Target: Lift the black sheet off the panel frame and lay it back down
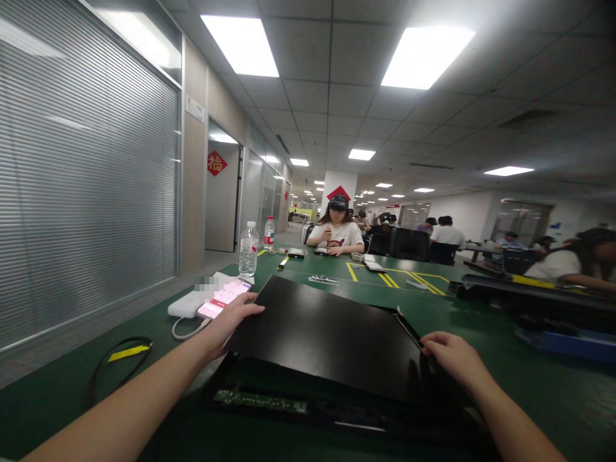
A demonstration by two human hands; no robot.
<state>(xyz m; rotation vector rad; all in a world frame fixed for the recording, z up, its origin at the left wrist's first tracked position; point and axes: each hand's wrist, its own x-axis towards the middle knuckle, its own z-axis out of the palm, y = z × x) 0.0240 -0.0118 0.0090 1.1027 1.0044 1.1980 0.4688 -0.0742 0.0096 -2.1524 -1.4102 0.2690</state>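
Observation:
A large flat black screen panel [332, 333] is tilted above a black frame [337, 417], with its left side raised. My left hand [235, 321] grips the panel's left edge, thumb on top and the other fingers mostly hidden beneath. At the right edge my right hand [447, 353] is closed, its fingertips pinching the panel's rim close to the frame; their exact hold is partly hidden. Below the panel's near edge, a green circuit board [260, 401] shows inside the frame.
Left of the panel lie a lit phone [226, 298], a white power bank [185, 308] and a black cable [120, 353]. A water bottle [248, 250] stands behind them. Dark panels [520, 301] are stacked on the right. A person [337, 234] sits across the green table [173, 372].

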